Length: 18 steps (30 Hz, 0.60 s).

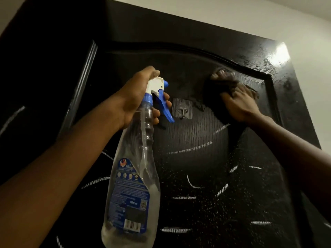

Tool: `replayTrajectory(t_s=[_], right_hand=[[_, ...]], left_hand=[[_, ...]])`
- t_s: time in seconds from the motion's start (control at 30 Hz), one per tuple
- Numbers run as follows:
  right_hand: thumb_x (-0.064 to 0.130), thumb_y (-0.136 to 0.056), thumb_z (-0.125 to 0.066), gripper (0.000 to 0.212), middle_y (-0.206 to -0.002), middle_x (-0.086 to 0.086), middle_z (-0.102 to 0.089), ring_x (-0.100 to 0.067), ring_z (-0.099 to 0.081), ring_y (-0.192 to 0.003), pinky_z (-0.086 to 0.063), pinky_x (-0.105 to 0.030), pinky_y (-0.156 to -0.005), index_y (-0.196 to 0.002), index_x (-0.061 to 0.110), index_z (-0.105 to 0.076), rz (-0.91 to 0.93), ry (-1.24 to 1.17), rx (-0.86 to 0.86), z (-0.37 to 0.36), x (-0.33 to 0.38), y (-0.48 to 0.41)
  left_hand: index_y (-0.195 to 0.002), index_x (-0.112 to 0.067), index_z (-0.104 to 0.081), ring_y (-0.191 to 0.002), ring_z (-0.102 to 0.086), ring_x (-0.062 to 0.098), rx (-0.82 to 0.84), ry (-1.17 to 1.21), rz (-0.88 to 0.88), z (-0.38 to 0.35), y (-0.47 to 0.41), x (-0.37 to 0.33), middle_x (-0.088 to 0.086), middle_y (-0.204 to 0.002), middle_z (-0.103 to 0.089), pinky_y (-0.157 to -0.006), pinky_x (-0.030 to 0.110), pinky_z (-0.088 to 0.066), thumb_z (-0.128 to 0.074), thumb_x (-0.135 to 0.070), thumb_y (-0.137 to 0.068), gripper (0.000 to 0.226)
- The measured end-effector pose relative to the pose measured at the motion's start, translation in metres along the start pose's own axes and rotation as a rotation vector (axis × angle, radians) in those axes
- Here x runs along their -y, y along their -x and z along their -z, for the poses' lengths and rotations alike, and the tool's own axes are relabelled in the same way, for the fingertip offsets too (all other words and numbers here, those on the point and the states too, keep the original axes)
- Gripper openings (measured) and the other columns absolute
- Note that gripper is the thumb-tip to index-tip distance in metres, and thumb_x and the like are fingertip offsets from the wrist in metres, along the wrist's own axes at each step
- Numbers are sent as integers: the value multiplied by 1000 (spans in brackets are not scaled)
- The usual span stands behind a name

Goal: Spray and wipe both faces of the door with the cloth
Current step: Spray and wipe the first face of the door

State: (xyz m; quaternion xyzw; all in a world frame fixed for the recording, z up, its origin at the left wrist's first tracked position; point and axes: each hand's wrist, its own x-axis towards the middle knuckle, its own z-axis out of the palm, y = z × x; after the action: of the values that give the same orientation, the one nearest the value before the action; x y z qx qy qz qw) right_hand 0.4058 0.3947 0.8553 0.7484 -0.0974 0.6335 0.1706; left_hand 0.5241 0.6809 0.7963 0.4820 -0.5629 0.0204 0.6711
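One bottle [133,176] in left hand [131,97]; right hand [240,103] presses cloth [232,84] on door [179,51].

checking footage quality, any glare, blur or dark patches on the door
Head view: the door has bright glare at its top right corner and goes nearly black on the left; the cloth and right hand look motion-blurred; the bottle is sharp; wide-angle bends the door's edges.

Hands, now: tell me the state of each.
Left hand: grips the spray bottle at its neck.
Right hand: open, pressing the cloth against the door.
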Motion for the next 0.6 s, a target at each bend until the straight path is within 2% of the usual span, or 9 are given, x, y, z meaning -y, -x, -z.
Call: replayTrajectory(t_s=[0.07, 0.13, 0.2, 0.27, 0.33, 0.37, 0.43, 0.53, 0.6], right_hand=[[43, -103, -23, 59, -165, -8, -25, -20, -10, -155, -8, -39, -124, -151, 15, -41, -344, -49, -92, -3, -2, -6], [44, -100, -20, 62, -166, -4, -24, -18, -8, -155, -6, -39, -124, -152, 17, -39, -427, -48, -105, -7, 11, 1], [47, -95, -21, 62, -166, 10, -19, -14, -11, -154, -6, -35, -123, -155, 37, -32, -175, -33, -56, -12, 18, 23], [49, -96, -24, 57, -161, 31, -1, -1, 2, -153, 2, -24, -122, -152, 54, -12, 176, -38, 41, -9, 13, 56], [50, -97, -27, 60, -163, 29, -2, 2, 7, -152, 3, -25, -124, -155, 50, -12, 337, 8, 125, -2, -15, 67], [51, -95, -28, 63, -165, 24, -5, 0, 5, -153, 0, -31, -126, -157, 45, -14, 317, 37, 127, 1, -32, 62], [52, -92, -28, 70, -168, 11, -12, -9, -3, -155, -7, -40, -126, -160, 38, -17, 127, 31, 66, 7, -57, 42], [59, -90, -21, 75, -167, 0, -21, -19, -14, -154, -13, -41, -123, -157, 27, -31, -250, -98, -23, 15, -75, 12], [60, -83, -16, 83, -167, 0, -19, -18, -12, -154, -13, -41, -123, -155, 24, -34, -321, -128, -58, 15, -74, 6]], left_hand=[[-104, -7, -60, -38, -55, 11, 24, 15, -2, -3, 0, 4, 15, -93, -64, -40, 20, -45, -37, -47, -99, 47], [-99, -7, -60, -38, -53, 13, 42, 43, 9, -6, 0, 9, 15, -91, -65, -40, 21, -45, -38, -48, -98, 47], [-94, -7, -61, -38, -52, 13, 60, 44, 28, -8, -1, 10, 15, -88, -67, -41, 22, -45, -39, -50, -97, 49], [-101, -6, -61, -38, -52, 13, 79, 66, 27, -13, -1, 9, 15, -87, -66, -41, 22, -46, -39, -49, -97, 48], [-107, -7, -58, -39, -52, 13, 99, 85, 16, -20, -3, 6, 16, -89, -65, -41, 21, -45, -39, -48, -98, 46], [-106, -6, -57, -39, -52, 13, 103, 84, 14, -25, -3, 5, 16, -90, -64, -41, 21, -44, -39, -48, -98, 47], [-105, -6, -56, -39, -51, 12, 108, 84, 25, -37, -3, 2, 16, -91, -63, -40, 21, -42, -40, -49, -97, 47], [-101, -7, -56, -39, -52, 11, 99, 87, 34, -59, -1, 2, 15, -94, -61, -39, 19, -42, -40, -49, -97, 46], [-94, -8, -58, -40, -51, 11, 74, 48, 34, -73, 0, 4, 15, -91, -64, -41, 20, -42, -41, -52, -95, 47]])
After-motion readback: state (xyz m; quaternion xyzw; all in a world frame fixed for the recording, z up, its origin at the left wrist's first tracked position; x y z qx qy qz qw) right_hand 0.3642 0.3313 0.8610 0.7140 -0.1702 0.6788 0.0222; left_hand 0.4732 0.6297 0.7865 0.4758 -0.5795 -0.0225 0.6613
